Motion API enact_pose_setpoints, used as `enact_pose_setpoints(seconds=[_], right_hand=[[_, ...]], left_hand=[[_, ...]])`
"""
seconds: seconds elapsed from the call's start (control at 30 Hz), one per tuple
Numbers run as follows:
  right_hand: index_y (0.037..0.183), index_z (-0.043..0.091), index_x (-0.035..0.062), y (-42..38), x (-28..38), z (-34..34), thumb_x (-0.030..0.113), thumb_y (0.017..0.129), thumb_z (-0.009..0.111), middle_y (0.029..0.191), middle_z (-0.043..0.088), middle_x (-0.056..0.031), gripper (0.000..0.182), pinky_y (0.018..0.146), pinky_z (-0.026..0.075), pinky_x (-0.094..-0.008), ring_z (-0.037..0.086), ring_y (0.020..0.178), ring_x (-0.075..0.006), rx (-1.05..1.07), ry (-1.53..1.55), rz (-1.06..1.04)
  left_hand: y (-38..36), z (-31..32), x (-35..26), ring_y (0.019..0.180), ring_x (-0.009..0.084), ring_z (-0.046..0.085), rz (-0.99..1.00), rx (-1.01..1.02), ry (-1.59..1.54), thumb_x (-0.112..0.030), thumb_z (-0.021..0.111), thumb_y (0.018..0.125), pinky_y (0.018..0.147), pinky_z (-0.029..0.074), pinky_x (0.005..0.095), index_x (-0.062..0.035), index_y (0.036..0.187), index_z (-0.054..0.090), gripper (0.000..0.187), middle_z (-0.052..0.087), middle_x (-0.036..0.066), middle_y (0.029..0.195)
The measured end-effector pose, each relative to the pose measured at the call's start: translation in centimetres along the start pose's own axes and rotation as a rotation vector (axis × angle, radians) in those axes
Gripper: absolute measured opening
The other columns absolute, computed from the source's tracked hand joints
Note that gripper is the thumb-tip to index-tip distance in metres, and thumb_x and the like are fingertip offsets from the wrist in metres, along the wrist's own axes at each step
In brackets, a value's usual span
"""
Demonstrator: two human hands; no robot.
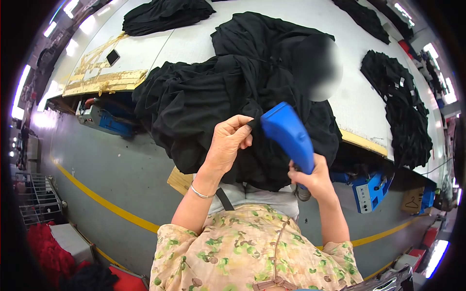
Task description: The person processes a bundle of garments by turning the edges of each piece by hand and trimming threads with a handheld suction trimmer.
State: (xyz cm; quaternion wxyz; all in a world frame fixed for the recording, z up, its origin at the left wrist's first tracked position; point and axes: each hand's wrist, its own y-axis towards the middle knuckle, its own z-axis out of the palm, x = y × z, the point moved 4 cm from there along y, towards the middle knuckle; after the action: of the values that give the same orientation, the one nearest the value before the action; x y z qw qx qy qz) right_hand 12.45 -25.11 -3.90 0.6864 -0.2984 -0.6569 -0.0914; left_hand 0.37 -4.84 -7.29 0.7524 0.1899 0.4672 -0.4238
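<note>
A large heap of black fabric (194,97) spreads over the table and hangs off its front edge towards my lap. My left hand (232,138) pinches a fold of the black fabric between thumb and fingers, just above the heap. In my right hand (315,177) is a blue hand-held thread trimmer (289,133), its fingers wrapped round the lower handle. The trimmer's wide flat head points up and left, close to the pinched fabric but apart from my left fingertips. A blurred round patch hides part of the cloth at the upper right.
More black garments lie on the white table (170,48): one pile (165,17) at the back left, another (403,106) along the right. A dark phone-like object (112,57) rests at left. Blue machines (371,191) stand beneath the table. Red cloth (48,250) lies lower left.
</note>
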Motion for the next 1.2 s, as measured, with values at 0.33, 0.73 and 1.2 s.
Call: enact_pose_setpoints(seconds=[0.33, 0.73, 1.2], right_hand=[[0.090, 0.064, -0.0023, 0.6, -0.4, -0.6, 0.001, 0.074, 0.072, 0.074, 0.063, -0.0044, 0.018, 0.057, 0.049, -0.0252, 0.061, 0.060, -0.0105, -0.013, 0.112, -0.029], [0.089, 0.062, -0.0014, 0.4, 0.9, -2.1, 0.004, 0.073, 0.071, 0.071, 0.061, -0.0067, 0.020, 0.056, 0.050, -0.0276, 0.060, 0.057, -0.0133, -0.132, 0.033, -0.091], [0.092, 0.063, -0.0024, 1.0, 1.9, -1.0, 0.000, 0.075, 0.071, 0.074, 0.061, -0.0031, 0.019, 0.059, 0.048, -0.0252, 0.058, 0.061, -0.0095, -0.129, -0.217, -0.103]], left_hand=[[0.4, -2.2, -3.0, 0.060, 0.0042, 0.037, 0.357, -0.183, 0.616, 0.012, 0.063, 0.083, 0.059, 0.035, 0.0183, -0.0059, 0.103, 0.067, 0.027, 0.043, -0.006, 0.064], [2.0, 0.3, -1.0, 0.061, -0.0010, 0.041, -0.128, 0.013, 0.182, -0.022, 0.063, 0.098, 0.053, 0.034, 0.0233, -0.0088, 0.068, 0.061, 0.033, 0.051, -0.010, 0.065], [0.8, 3.1, -2.3, 0.104, 0.0085, 0.060, -0.062, 0.214, 0.124, 0.001, 0.062, 0.088, 0.097, 0.046, 0.0257, 0.0012, 0.128, 0.059, 0.040, 0.065, 0.000, 0.115]])
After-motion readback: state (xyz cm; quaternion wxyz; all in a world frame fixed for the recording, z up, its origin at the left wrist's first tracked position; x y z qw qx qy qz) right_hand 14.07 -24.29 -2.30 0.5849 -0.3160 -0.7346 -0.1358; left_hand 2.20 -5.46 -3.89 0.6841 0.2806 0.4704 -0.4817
